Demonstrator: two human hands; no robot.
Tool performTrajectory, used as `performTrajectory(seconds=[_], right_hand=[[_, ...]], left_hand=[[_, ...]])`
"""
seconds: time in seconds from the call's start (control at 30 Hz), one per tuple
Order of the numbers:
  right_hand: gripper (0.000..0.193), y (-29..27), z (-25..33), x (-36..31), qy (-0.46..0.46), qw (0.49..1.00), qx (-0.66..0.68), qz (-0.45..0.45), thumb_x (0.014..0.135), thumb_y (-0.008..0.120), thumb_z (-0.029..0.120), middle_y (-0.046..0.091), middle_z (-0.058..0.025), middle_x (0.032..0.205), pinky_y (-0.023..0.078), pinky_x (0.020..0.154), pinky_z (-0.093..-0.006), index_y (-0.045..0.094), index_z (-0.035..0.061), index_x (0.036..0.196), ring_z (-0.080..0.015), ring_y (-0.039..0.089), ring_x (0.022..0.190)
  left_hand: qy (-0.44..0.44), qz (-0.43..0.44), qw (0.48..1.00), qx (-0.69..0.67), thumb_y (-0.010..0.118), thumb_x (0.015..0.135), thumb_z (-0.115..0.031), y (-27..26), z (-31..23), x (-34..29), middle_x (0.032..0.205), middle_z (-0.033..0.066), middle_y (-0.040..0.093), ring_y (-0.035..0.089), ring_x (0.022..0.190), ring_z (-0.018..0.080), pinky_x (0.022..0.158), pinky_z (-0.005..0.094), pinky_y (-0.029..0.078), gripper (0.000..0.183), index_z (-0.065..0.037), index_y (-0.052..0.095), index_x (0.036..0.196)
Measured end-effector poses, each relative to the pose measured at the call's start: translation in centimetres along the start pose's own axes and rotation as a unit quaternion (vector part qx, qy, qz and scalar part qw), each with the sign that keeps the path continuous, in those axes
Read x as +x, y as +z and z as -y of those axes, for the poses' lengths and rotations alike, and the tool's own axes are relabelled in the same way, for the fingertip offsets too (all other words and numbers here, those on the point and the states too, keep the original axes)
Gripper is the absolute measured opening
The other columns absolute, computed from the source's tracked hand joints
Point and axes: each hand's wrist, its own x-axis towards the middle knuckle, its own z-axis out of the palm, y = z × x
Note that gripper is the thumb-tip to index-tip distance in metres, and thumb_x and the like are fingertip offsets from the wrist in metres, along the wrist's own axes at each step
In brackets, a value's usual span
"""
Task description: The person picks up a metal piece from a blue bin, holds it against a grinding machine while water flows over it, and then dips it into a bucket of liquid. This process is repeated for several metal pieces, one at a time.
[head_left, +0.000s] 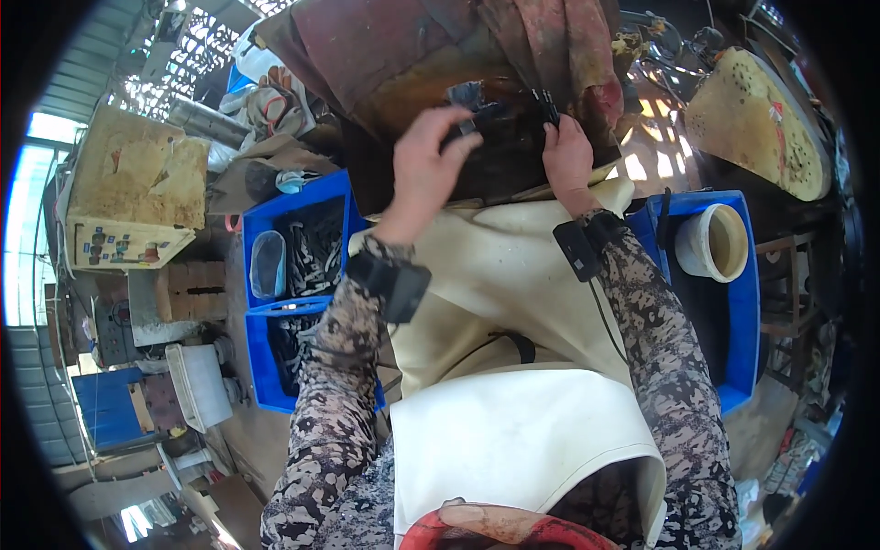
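My right hand (566,154) is closed on a bunch of thin black rod-like parts (547,106), their ends pointing up and away from me. To its left, my left hand (429,163) has its thumb and fingers curled round something dark that I cannot make out. Just beyond those fingertips is a small blue-grey piece (466,93). Both hands are over a dark, wet-looking work surface (403,101) stained brown, with a reddish cloth (555,50) draped across its far side.
At my left stand blue crates (249,344) holding many dark strip-like parts (316,247) and a clear oval container (268,264). A blue crate (753,321) at my right carries a white bucket (710,243). A pale apron (513,422) covers my lap. Stained yellowish machine housings (137,174) stand farther out.
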Motion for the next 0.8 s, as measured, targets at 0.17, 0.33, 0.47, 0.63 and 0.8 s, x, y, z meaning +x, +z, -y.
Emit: performTrajectory(seconds=[0.17, 0.33, 0.47, 0.63, 0.8], right_hand=[[0.019, 0.3, -0.2, 0.1, -0.022, 1.0, -0.008, -0.001, 0.092, 0.058, 0.021, 0.063, -0.0196, 0.092, 0.047, 0.073, -0.0509, 0.058, 0.0034, 0.1, -0.043, 0.06, 0.086], [0.019, 0.5, -0.4, 0.4, -0.035, 0.999, -0.011, -0.007, 0.092, 0.058, 0.022, 0.063, -0.0197, 0.093, 0.047, 0.073, -0.0507, 0.059, 0.0037, 0.098, -0.043, 0.06, 0.086], [0.02, 0.4, -0.4, 0.5, -0.028, 0.999, -0.02, 0.0, 0.092, 0.058, 0.023, 0.063, -0.0198, 0.094, 0.047, 0.073, -0.051, 0.059, 0.0036, 0.098, -0.043, 0.06, 0.087], [0.021, 0.3, -0.4, 0.5, -0.023, 0.999, -0.025, 0.018, 0.092, 0.058, 0.023, 0.064, -0.0198, 0.096, 0.047, 0.074, -0.0513, 0.059, 0.0034, 0.099, -0.043, 0.06, 0.088], [0.018, 0.5, -0.2, 0.4, -0.023, 0.998, -0.049, 0.016, 0.092, 0.058, 0.024, 0.063, -0.0168, 0.092, 0.05, 0.071, -0.051, 0.057, 0.0061, 0.093, -0.041, 0.062, 0.084]], left_hand=[[-0.036, 0.061, 0.997, 0.023, 0.072, 0.075, -0.008, 0.3, -4.2, -7.7, 0.099, 0.0074, 0.065, 0.066, 0.082, 0.0271, 0.067, 0.034, 0.054, 0.027, -0.009, 0.065, 0.101], [0.004, 0.116, 0.991, 0.061, 0.069, 0.075, -0.007, 0.6, -4.8, -11.5, 0.104, 0.0035, 0.064, 0.067, 0.078, 0.0219, 0.063, 0.0306, 0.056, 0.029, -0.013, 0.065, 0.104], [-0.012, 0.183, 0.981, 0.065, 0.069, 0.072, -0.003, 0.3, -5.2, -12.0, 0.113, 0.005, 0.064, 0.066, 0.082, 0.0277, 0.066, 0.0336, 0.056, 0.034, -0.013, 0.065, 0.104], [-0.023, 0.269, 0.959, 0.088, 0.068, 0.075, -0.002, -2.2, -5.0, -10.4, 0.112, 0.0048, 0.064, 0.066, 0.08, 0.0206, 0.068, 0.0296, 0.054, 0.037, -0.013, 0.065, 0.11], [-0.34, 0.165, 0.885, -0.271, 0.06, 0.09, -0.006, -5.9, -2.0, -7.7, 0.092, -0.0007, 0.06, 0.052, 0.074, 0.0058, 0.068, 0.0219, 0.045, 0.047, -0.011, 0.053, 0.135]])
